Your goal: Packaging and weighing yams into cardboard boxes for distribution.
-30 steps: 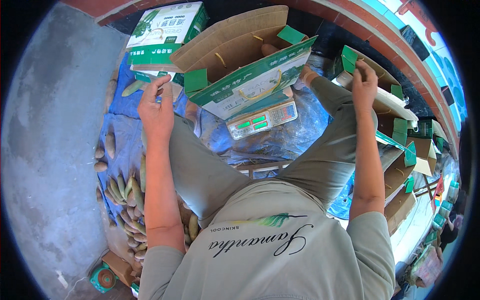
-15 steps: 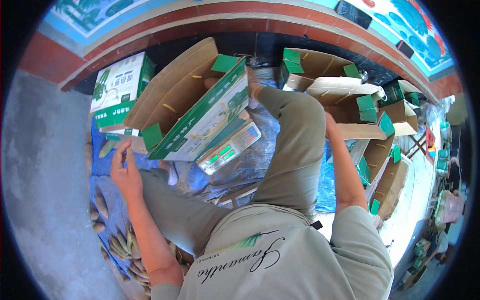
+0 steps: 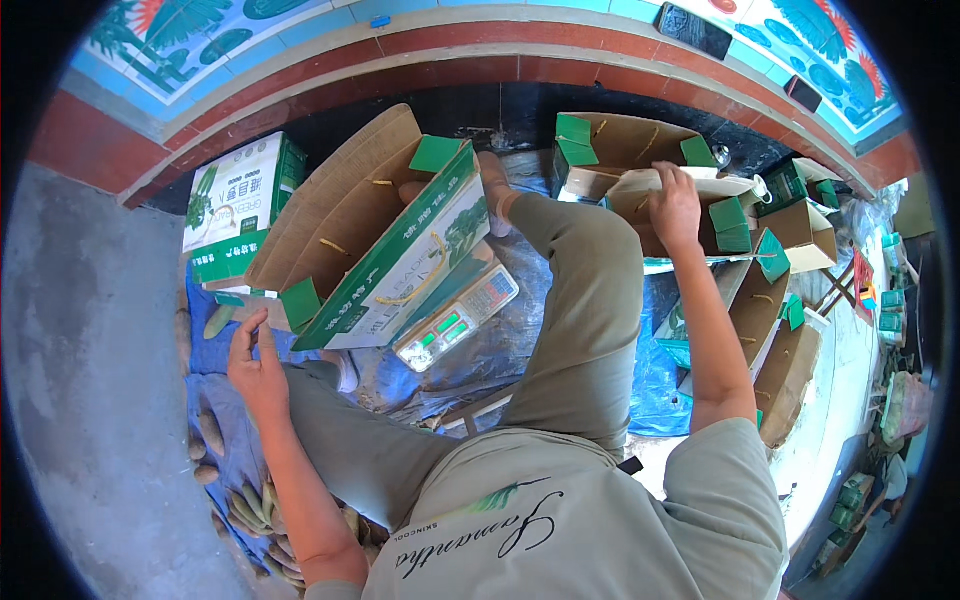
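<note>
Hands (image 3: 258, 362) by green cardboard boxes (image 3: 400, 255)

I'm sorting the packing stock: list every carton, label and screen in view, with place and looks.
Closed carton: far left, white and green.
Open carton: centre, brown inside, green-white outside.
Scale display: under that carton, grey, green digits.
Open cartons: by the right hand, brown, green flaps.

A grey concrete floor (image 3: 90, 330) meets a red brick ledge (image 3: 450, 60) under a painted leaf-patterned wall (image 3: 250, 25) in daylight.
</note>
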The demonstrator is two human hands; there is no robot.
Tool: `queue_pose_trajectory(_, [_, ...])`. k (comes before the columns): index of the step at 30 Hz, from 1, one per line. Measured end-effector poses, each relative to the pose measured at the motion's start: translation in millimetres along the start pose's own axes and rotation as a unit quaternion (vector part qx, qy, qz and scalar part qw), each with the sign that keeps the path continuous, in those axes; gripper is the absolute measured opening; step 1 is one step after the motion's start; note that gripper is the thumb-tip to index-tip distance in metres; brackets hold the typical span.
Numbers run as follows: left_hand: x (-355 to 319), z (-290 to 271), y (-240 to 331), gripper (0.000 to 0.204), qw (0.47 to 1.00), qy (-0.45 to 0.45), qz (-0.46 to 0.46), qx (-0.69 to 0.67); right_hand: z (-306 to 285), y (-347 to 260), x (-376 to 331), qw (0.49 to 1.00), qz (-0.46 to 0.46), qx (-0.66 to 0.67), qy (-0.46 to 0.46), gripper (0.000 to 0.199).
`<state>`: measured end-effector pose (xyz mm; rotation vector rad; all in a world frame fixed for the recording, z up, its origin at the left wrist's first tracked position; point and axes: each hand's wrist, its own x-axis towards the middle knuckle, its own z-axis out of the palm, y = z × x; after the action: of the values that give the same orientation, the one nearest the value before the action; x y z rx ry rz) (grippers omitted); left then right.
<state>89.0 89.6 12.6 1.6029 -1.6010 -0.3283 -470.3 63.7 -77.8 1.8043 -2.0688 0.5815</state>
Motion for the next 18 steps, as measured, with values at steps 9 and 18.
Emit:
queue_pose_trajectory(9, [-1,3,0,0.017,1.0,0.0,-0.001,-0.002,37,43,41,0.942,-0.013,-0.199,-0.271,0.018])
queue_pose_trajectory(18, [6,8,6,0.016,1.0,-0.012,0.003,0.008,41,27,55,0.98,-0.04,-0.078,-0.178,0.016])
